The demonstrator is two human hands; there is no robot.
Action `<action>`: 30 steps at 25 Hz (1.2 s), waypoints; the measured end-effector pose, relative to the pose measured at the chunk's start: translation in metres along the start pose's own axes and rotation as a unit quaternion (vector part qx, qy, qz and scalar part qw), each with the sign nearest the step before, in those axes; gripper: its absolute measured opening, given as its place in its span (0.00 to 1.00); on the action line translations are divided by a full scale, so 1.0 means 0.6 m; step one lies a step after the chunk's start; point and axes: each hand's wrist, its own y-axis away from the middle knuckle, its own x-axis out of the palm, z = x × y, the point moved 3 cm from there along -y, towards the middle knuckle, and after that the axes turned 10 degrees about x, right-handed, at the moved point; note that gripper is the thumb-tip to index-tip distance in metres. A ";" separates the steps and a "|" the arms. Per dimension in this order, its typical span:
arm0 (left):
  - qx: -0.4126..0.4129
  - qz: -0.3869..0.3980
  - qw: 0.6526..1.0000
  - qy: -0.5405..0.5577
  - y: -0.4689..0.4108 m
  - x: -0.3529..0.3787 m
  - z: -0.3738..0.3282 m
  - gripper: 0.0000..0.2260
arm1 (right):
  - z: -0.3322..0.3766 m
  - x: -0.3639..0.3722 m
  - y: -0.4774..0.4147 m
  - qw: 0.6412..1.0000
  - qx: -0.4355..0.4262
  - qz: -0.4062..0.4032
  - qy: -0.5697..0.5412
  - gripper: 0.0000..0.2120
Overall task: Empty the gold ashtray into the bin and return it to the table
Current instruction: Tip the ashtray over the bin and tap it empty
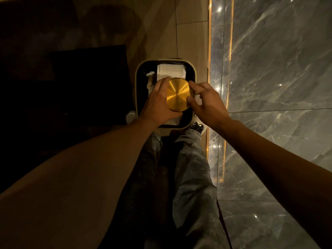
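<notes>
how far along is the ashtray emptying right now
Done: the gold ashtray has been carried to the bin. In hand: the left hand holds it base-up over the opening, with the right hand at its edge. Left: turning it upright and returning it to the table, which is out of view.

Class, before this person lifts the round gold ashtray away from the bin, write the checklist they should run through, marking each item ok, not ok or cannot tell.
1. Round brushed-gold ashtray is over the opening of the rounded-square, cream-rimmed bin: ok.
2. Ashtray is turned flat base up: ok.
3. Left hand grips the ashtray's side: ok.
4. Right hand steadies it, thumb and fingertips at its rim: ok.
5. All contents have dropped out: cannot tell, the inside faces down.
6. Bin has room; white paper waste lies below the rim: ok.
</notes>
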 end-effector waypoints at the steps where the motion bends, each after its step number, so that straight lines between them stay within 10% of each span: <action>1: -0.004 -0.003 1.000 0.000 0.000 -0.002 0.000 0.50 | 0.001 0.000 0.001 0.999 -0.025 -0.003 0.030 0.23; 7: -0.012 -0.036 0.999 0.007 0.005 -0.006 -0.008 0.48 | 0.039 -0.010 -0.010 0.962 -0.189 -0.033 0.195 0.25; 25: -0.050 0.001 0.999 0.003 0.015 -0.009 -0.001 0.44 | 0.022 0.023 -0.020 0.939 -0.182 0.145 0.252 0.28; 30: -0.056 -0.007 0.998 0.017 0.018 -0.008 -0.004 0.41 | 0.051 -0.002 -0.025 0.960 -0.201 0.000 0.196 0.26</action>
